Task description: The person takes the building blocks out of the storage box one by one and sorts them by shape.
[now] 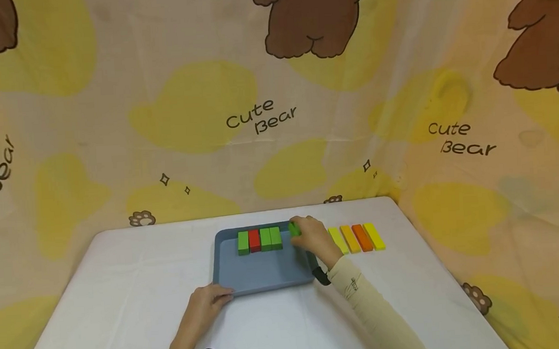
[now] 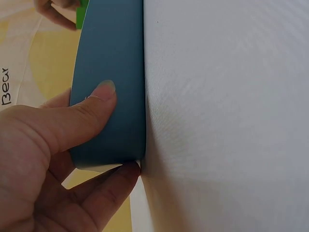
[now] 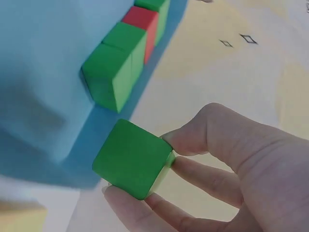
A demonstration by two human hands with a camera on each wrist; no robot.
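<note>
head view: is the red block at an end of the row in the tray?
No, the red block sits in the tray between one green block and two more green blocks.

Head view: right hand partly hides the gripped green block. Right wrist view: tray beside the grip, blurred and cropped; end block farthest from the grip, cropped.

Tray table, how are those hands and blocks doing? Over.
Right hand: pinching green block by far right corner of tray. Left hand: gripping its near left corner. No obstacle visible between held block and green-and-red row.
</note>
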